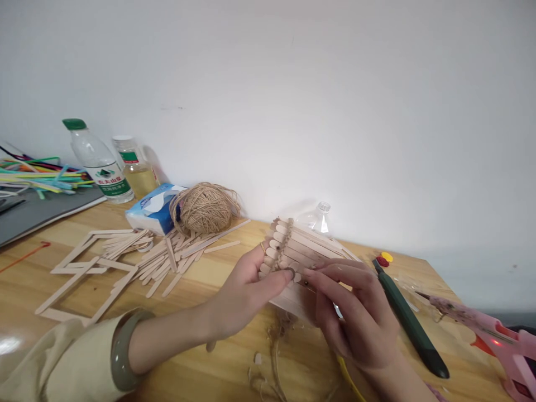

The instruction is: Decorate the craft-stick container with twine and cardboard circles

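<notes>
Between my hands is a panel of craft sticks (304,245), laid side by side with their rounded ends in a row. A strip of jute twine (286,240) runs across it near those ends. My left hand (247,285) grips the panel's left edge, its thumb on top near the rounded ends. My right hand (355,307) is closed at the lower right of the panel, thumb and fingertips drawn together against its near side. What lies between the right fingertips is too small to make out.
Loose craft sticks (167,262), stick frames (90,279), a twine ball (205,206) and a tissue pack (154,206) lie left. Bottles (104,167) stand behind. Right are a green-handled cutter (408,318) and a pink glue gun (481,326) with a red light.
</notes>
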### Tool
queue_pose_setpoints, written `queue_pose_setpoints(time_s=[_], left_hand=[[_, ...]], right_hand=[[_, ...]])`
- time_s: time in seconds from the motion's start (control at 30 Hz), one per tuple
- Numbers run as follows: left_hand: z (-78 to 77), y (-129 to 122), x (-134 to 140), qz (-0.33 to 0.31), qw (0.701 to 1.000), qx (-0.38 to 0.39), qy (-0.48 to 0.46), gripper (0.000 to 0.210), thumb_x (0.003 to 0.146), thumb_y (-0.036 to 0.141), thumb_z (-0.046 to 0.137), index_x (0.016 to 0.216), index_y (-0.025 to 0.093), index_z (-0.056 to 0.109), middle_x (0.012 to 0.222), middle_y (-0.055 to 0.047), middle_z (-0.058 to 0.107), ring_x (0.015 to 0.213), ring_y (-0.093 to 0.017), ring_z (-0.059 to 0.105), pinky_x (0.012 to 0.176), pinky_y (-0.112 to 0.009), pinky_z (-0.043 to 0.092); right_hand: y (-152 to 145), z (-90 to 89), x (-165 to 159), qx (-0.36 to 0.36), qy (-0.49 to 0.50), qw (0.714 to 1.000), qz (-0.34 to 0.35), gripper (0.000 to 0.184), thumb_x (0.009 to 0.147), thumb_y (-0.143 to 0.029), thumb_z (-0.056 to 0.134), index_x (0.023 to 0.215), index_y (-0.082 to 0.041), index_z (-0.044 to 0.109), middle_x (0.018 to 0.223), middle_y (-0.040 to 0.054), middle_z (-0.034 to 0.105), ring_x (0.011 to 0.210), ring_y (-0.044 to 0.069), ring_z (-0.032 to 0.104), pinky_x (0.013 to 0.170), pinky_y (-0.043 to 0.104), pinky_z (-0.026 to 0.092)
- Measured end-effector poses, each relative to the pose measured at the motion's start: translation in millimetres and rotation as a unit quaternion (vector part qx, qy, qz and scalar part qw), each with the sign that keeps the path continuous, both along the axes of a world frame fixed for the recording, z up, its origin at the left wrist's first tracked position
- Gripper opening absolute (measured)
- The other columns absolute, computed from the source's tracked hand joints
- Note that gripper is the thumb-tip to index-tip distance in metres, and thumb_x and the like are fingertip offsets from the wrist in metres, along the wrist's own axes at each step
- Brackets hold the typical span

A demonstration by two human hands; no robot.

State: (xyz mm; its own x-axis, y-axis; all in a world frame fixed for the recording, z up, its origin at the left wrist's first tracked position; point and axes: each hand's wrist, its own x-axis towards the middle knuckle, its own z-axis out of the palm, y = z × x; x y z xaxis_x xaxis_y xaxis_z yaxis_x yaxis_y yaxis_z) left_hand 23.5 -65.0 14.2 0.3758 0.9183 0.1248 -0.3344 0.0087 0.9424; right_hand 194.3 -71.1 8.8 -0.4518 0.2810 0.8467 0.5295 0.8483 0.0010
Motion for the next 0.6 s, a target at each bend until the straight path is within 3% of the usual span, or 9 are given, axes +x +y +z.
queue_pose_setpoints(time_s=[0.23, 0.4, 0.6], left_hand=[[-0.8, 0.8, -0.6, -0.007, 1.0, 0.02, -0.022, 0.017, 0.081, 0.017, 0.056, 0.094, 0.022, 0.066, 0.083, 0.003, 0.069, 0.077, -0.011, 0.059, 0.076, -0.02, 0.047], [-4.7, 1.3, -3.9, -0.002, 0.999, 0.04, -0.022, 0.014, 0.085, 0.025, 0.054, 0.09, 0.023, 0.067, 0.088, 0.003, 0.069, 0.085, -0.011, 0.058, 0.082, -0.019, 0.045], [-4.3, 0.9, 0.1, -0.013, 0.999, -0.003, -0.03, 0.015, 0.079, 0.021, 0.061, 0.093, 0.021, 0.063, 0.081, 0.003, 0.069, 0.077, -0.012, 0.061, 0.076, -0.022, 0.048]], right_hand=[[0.3, -0.2, -1.3, -0.004, 0.008, 1.0, 0.004, 0.033, 0.076, 0.008, 0.046, 0.103, -0.008, 0.057, 0.093, 0.0066, 0.05, 0.086, 0.017, 0.053, 0.069, 0.031, 0.048], [1.1, -0.7, -3.6, 0.001, 0.022, 1.0, 0.012, 0.034, 0.075, 0.008, 0.044, 0.102, -0.01, 0.056, 0.092, 0.0066, 0.051, 0.086, 0.017, 0.054, 0.069, 0.032, 0.048], [-0.6, -1.8, -2.7, 0.001, 0.027, 1.0, 0.015, 0.034, 0.075, 0.008, 0.045, 0.102, -0.01, 0.056, 0.093, 0.0077, 0.052, 0.09, 0.019, 0.054, 0.07, 0.034, 0.049]])
